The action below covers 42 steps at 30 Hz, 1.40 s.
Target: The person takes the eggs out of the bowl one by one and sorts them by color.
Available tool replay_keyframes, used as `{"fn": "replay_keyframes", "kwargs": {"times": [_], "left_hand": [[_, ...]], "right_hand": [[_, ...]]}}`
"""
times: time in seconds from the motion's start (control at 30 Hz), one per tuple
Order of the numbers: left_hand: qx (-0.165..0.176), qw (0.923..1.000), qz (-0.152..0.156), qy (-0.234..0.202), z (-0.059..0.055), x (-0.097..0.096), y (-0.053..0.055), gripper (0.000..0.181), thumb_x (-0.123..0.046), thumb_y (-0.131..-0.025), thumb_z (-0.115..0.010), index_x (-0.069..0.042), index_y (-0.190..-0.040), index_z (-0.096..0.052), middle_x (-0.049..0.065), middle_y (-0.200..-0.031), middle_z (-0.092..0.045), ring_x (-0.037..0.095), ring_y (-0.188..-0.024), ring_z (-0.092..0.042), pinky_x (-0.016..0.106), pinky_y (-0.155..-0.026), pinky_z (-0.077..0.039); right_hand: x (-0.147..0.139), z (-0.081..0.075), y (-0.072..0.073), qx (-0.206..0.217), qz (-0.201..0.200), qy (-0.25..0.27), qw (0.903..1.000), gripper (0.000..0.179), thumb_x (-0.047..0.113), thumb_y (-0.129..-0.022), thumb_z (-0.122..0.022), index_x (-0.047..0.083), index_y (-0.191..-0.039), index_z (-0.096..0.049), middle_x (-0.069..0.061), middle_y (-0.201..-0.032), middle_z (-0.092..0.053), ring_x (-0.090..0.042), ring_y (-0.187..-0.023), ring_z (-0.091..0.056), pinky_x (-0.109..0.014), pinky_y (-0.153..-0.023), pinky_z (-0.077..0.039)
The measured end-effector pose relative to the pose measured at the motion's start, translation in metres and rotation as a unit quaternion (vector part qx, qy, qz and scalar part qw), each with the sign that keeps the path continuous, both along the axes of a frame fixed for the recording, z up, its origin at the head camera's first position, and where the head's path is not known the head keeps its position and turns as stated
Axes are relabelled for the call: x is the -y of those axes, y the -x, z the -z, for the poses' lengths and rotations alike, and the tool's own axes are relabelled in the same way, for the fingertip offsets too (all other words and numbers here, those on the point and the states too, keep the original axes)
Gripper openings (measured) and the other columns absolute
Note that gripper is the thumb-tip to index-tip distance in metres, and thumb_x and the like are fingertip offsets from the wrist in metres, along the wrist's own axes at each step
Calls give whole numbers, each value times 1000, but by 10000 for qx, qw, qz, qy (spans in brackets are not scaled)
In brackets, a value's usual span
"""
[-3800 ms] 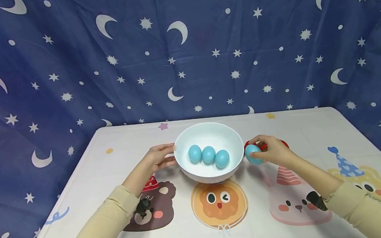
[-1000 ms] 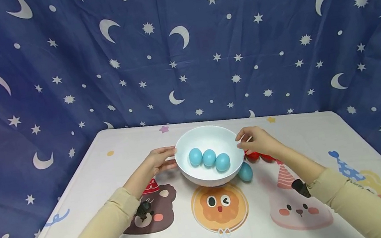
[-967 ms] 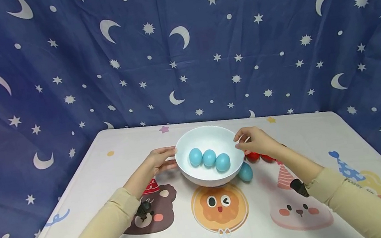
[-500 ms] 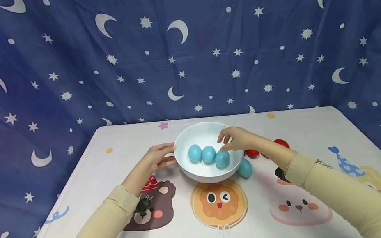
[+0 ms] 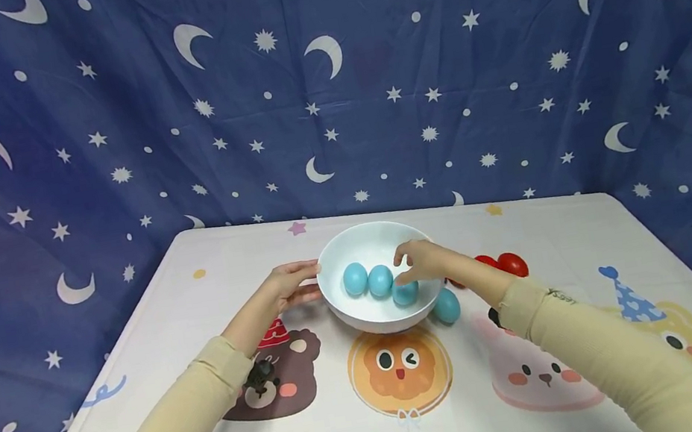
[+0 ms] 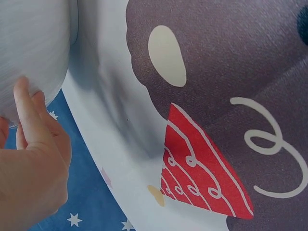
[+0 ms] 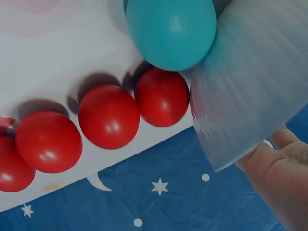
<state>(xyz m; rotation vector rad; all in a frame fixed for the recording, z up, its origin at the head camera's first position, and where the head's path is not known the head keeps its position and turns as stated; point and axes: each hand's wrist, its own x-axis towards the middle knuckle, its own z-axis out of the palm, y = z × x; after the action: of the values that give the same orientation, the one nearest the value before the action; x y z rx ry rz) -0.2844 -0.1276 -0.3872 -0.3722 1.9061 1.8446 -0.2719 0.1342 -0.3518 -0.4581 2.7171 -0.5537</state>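
A white bowl (image 5: 362,318) stands near the middle of the table with three light-blue eggs lying in a row inside. My left hand (image 5: 292,283) holds it by the left side; in the left wrist view, the fingers (image 6: 30,113) lie against its outer wall. My right hand (image 5: 424,261) reaches over the right rim, thumb and fingers spread apart, the thumb over the top of the rightmost blue egg (image 5: 406,292). The left egg (image 5: 355,279) and middle egg (image 5: 380,281) sit beside it. In the right wrist view the bowl wall hides the right fingertips.
Another blue egg (image 5: 446,306) rests on the table against the bowl's right side. Several red eggs (image 7: 109,117) lie in a row behind it, partly under my right forearm in the head view. A starry blue curtain (image 5: 327,98) hangs behind the table.
My right hand let go of a blue egg outside the bowl, which now lies beside it, then moved left over the rim to the rightmost egg inside. My left hand stays on the bowl.
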Motion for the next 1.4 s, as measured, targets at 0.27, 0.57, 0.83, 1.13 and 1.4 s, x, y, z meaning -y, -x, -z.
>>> {"fn": "replay_keyframes", "kwargs": {"times": [0.27,0.57,0.83,1.13,1.4], "left_hand": [[-29,10000,3,-55,1,0,-1,47,-18,-94,-59,-8,-138,-47,9,-112,-58,10,-69,-66,24,-74,-62],[11,10000,-37,-46,0,0,-2,46,-17,-94,-59,-9,-138,-48,10,-114,-57,10,-68,-66,24,-73,-63],[56,10000,-54,-57,2,0,-3,47,-18,-94,-59,-9,-138,-47,12,-119,-56,11,-69,-66,24,-74,-62],[32,9999,5,-140,-1,0,-1,45,-17,-95,-58,-9,-138,-47,12,-115,-58,11,-69,-66,26,-77,-62],[44,9997,30,-226,-2,0,-1,46,-15,-95,-57,-8,-139,-47,11,-110,-58,12,-69,-66,30,-84,-60]], "right_hand": [[9,10,-2,56,30,-353,9994,45,23,-81,-75,2,-116,-58,-14,-119,-61,-23,-98,-56,-36,-91,-56],[20,20,-8,250,508,-386,9976,46,16,-80,-73,-1,-120,-55,-14,-111,-59,-21,-83,-57,-29,-72,-62],[19,21,-9,180,354,-211,9990,43,10,-78,-72,-3,-116,-57,-16,-112,-61,-25,-95,-55,-37,-93,-57],[11,17,-5,224,200,-136,9995,44,12,-78,-72,-2,-116,-56,-15,-112,-59,-24,-92,-54,-28,-77,-59],[8,10,-4,173,184,-30,9997,46,13,-78,-73,0,-119,-56,-16,-121,-58,-27,-102,-54,-41,-96,-55]]}}
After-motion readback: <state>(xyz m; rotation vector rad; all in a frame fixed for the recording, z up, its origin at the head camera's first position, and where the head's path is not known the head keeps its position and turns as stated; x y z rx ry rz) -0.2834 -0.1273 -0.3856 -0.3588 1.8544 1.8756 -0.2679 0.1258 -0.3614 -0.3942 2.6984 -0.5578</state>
